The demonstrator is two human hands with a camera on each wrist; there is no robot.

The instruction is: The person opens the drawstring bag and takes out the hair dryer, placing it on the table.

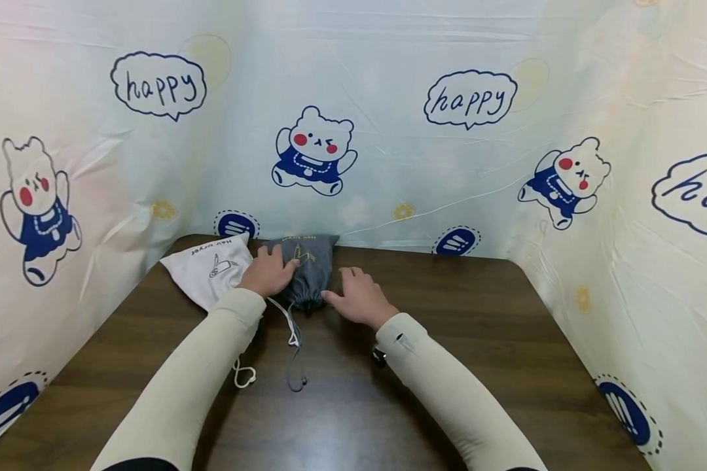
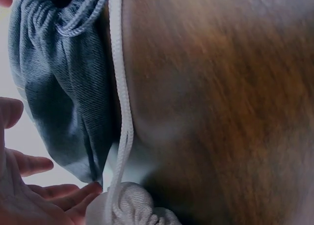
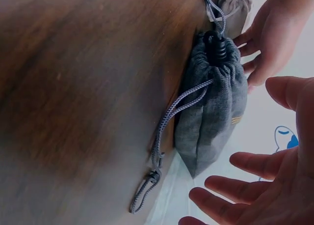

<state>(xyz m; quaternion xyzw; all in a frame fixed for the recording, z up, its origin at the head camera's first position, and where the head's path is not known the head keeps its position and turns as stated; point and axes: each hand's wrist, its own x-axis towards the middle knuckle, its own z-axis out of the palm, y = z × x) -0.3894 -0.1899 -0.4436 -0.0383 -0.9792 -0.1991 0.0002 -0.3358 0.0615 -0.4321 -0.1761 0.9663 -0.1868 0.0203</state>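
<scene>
A dark grey drawstring bag (image 1: pixel 312 271), printed with a hair dryer, lies at the back of the table, its gathered neck facing me. To its left lies a white drawstring bag (image 1: pixel 212 265) with a similar print; its cord (image 2: pixel 122 87) runs beside the grey one in the left wrist view. My left hand (image 1: pixel 268 271) is over the grey bag's left edge, between the two bags, fingers loosely extended. Just right of the grey bag is my right hand (image 1: pixel 362 297), its fingers spread and apart from the cloth in the right wrist view. Neither hand grips anything.
The brown wooden table (image 1: pixel 436 314) reaches back to a printed cloth curtain (image 1: pixel 389 163) that hangs on the left, back and right sides. A grey cord (image 1: pixel 296 366) trails from the bag's neck toward me, and a white cord loop (image 1: pixel 244 376) lies beside my left forearm.
</scene>
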